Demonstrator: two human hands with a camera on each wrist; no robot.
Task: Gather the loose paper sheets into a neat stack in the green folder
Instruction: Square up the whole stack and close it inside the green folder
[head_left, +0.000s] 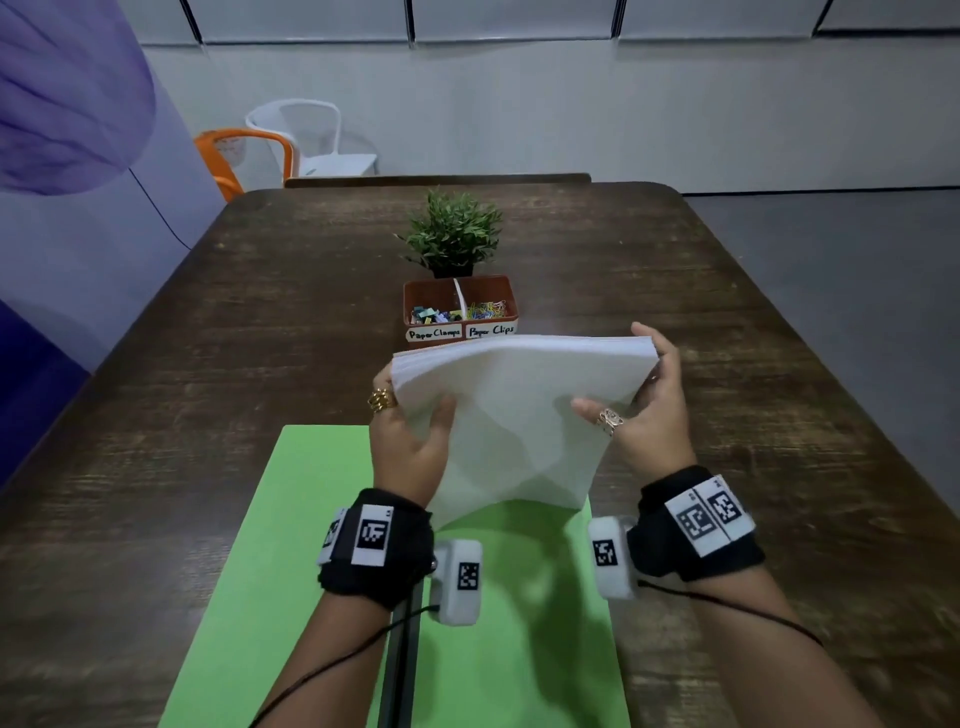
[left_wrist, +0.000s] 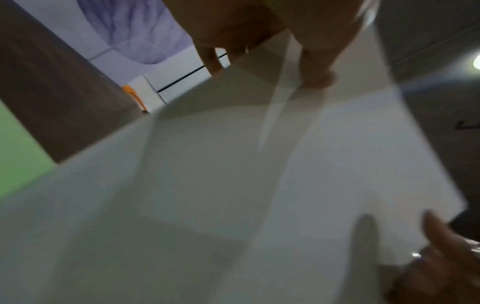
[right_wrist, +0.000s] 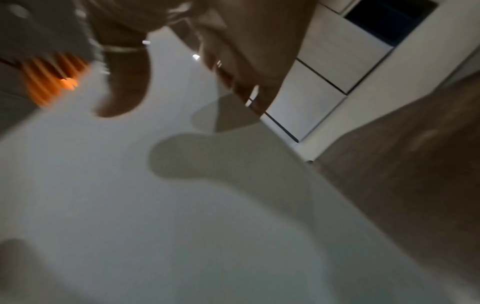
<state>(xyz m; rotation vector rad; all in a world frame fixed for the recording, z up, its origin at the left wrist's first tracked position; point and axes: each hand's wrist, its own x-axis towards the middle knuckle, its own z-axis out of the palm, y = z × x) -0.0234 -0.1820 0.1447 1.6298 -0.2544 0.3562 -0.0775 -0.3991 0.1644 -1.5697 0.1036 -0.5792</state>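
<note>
A white paper stack (head_left: 514, 415) stands tilted on its lower edge over the open green folder (head_left: 291, 545), which lies flat at the table's near side. My left hand (head_left: 410, 436) grips the stack's left edge, thumb on the front. My right hand (head_left: 639, 410) grips the right edge, thumb across the front and fingers behind. In the left wrist view the paper (left_wrist: 233, 195) fills the frame under my left hand (left_wrist: 259, 41). In the right wrist view the sheets (right_wrist: 155, 205) lie under my right hand (right_wrist: 182, 51), blurred.
A brown tray (head_left: 460, 291) labelled for paper clamps and paper clips sits just beyond the stack, with a small potted plant (head_left: 452, 234) behind it. The dark wooden table (head_left: 208, 338) spreads to both sides. Orange and white chairs (head_left: 291, 145) stand past the far edge.
</note>
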